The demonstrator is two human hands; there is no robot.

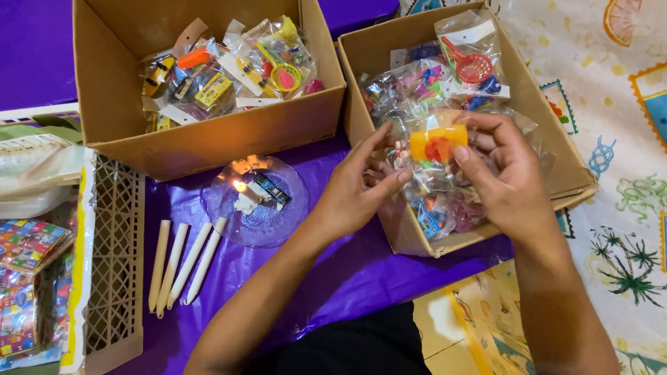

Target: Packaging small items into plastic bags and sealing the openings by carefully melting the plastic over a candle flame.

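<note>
fingers [389, 177] of both hands pinched on a crinkly clear toy packet [438, 144] over a cardboard box [566, 163]

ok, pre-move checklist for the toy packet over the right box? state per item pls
1. Toy packet pinched by both hands: ok, left hand and right hand both on it.
2. Packet above the right box: ok.
3. Packet sealed: cannot tell, fingers cover the edges.
4. Candle on the glass plate is lit: not ok, open flame near the left wrist.
5. Spare candles apart from the flame: ok.
6. Left box has room: ok.
</note>
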